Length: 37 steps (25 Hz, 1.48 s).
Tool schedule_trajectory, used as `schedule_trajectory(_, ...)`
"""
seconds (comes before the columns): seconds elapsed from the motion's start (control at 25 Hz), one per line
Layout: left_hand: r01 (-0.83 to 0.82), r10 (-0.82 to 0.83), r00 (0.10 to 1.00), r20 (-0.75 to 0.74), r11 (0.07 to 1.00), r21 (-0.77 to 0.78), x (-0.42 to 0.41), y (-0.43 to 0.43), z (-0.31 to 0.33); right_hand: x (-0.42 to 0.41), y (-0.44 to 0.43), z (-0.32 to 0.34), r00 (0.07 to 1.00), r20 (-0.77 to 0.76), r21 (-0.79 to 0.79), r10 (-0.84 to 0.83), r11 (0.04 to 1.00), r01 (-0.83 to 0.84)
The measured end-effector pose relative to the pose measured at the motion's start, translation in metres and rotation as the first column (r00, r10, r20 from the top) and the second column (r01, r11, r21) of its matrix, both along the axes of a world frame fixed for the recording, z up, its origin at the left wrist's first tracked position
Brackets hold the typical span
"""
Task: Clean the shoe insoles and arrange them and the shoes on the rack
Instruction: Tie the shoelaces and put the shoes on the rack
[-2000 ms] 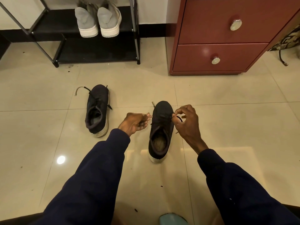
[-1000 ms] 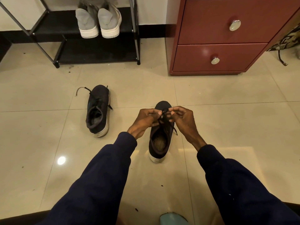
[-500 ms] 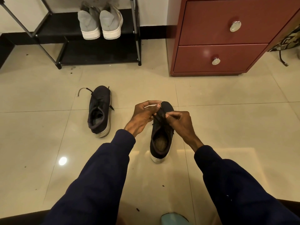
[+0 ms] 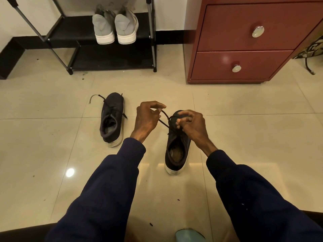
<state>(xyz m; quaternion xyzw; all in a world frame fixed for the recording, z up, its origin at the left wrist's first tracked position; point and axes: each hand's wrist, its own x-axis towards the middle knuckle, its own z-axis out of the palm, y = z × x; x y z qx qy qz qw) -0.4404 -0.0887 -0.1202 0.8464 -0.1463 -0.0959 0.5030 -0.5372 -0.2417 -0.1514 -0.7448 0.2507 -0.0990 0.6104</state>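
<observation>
On glossy cream tile (image 4: 52,137), left hand (image 4: 146,119) pinched thin black lace (image 4: 164,122), taut above dark fabric shoe (image 4: 170,137). Right hand (image 4: 192,124) gripped lace over toe, hiding knot. Worn tan insole (image 4: 176,152) lay inside. Second shoe (image 4: 111,123) sat nearby. Grey pair (image 4: 114,25) stood on black metal rack (image 4: 152,41), fronts hard to make out.

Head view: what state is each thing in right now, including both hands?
Left hand: pinching the lace, pulling it taut.
Right hand: fingers curled on the lace at the shoe's front.
Near black shoe: upright on the floor, between both hands.
Far black shoe: upright on the floor, untouched, lace loose.
Grey shoes: paired on the rack, heels toward the camera.
Drawers: both shut.
</observation>
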Motion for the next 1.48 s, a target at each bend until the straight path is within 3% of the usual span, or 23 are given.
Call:
schedule_trajectory(0.16,-0.158,0.159,0.985,-0.061,0.987,0.026,0.003,0.016,0.003,-0.01,-0.016,0.002,0.986,0.078,0.073,-0.145,0.987,0.14)
schedule_trajectory(0.24,-0.069,0.084,0.99,-0.114,0.989,0.134,0.006,0.022,0.0,-0.012,-0.024,0.0,0.991,0.045,0.082,-0.125,0.989,0.121)
schedule_trajectory(0.32,0.144,-0.097,0.982,-0.161,0.938,0.315,0.006,0.026,-0.001,-0.012,-0.029,-0.001,0.999,-0.013,-0.118,-0.033,0.993,0.031)
schedule_trajectory(0.4,0.322,-0.288,0.946,-0.151,0.766,0.557,0.003,0.026,-0.004,-0.013,-0.033,-0.003,0.991,-0.11,-0.436,0.075,0.892,-0.116)
schedule_trajectory(0.52,0.344,-0.438,0.892,-0.112,0.497,0.797,-0.004,0.026,-0.009,-0.013,-0.04,0.005,0.949,-0.297,-0.745,0.108,0.595,-0.301)
schedule_trajectory(0.6,0.373,-0.439,0.884,-0.16,0.457,0.807,-0.004,0.028,-0.011,-0.009,-0.045,0.011,0.929,-0.361,-0.807,0.079,0.473,-0.353)
schedule_trajectory(0.64,0.419,-0.419,0.882,-0.215,0.492,0.763,-0.004,0.029,-0.012,-0.007,-0.047,0.014,0.932,-0.355,-0.807,0.08,0.478,-0.348)
schedule_trajectory(0.72,0.513,-0.408,0.855,-0.321,0.574,0.638,-0.005,0.03,-0.01,-0.003,-0.05,0.018,0.946,-0.301,-0.686,0.121,0.661,-0.303)
schedule_trajectory(0.8,0.535,-0.444,0.839,-0.315,0.568,0.625,-0.007,0.028,-0.007,-0.003,-0.049,0.016,0.961,-0.252,-0.384,0.111,0.9,-0.204)
schedule_trajectory(0.88,0.501,-0.464,0.855,-0.232,0.623,0.6,-0.008,0.025,-0.009,-0.003,-0.044,0.012,0.979,-0.199,-0.076,0.052,0.995,-0.069)
schedule_trajectory(0.92,0.479,-0.458,0.871,-0.177,0.71,0.516,-0.01,0.021,-0.011,-0.004,-0.041,0.009,0.987,-0.162,0.098,0.024,0.995,-0.008)
schedule_trajectory(1.0,0.42,-0.402,0.905,-0.141,0.897,0.141,-0.015,0.013,-0.014,-0.003,-0.032,0.004,0.996,-0.088,0.467,-0.025,0.882,0.063)
schedule_trajectory(1.08,0.253,-0.33,0.904,-0.271,0.926,-0.281,-0.022,0.002,-0.017,-0.001,-0.023,0.0,0.995,-0.048,0.709,-0.082,0.699,0.092)
schedule_trajectory(1.16,-0.018,-0.235,0.861,-0.452,0.872,-0.489,-0.027,-0.009,-0.027,0.0,-0.019,-0.005,0.99,-0.041,0.765,-0.137,0.633,0.12)
schedule_trajectory(1.24,-0.214,-0.181,0.786,-0.591,0.817,-0.536,-0.027,-0.018,-0.038,-0.001,-0.017,-0.009,0.984,-0.045,0.751,-0.174,0.644,0.148)
schedule_trajectory(1.32,-0.244,-0.153,0.78,-0.607,0.819,-0.52,-0.029,-0.024,-0.046,-0.001,-0.017,-0.012,0.98,-0.06,0.715,-0.191,0.676,0.176)
schedule_trajectory(1.48,-0.134,-0.168,0.817,-0.551,0.875,-0.465,-0.038,-0.03,-0.062,0.0,-0.013,-0.019,0.987,-0.046,0.67,-0.155,0.728,0.145)
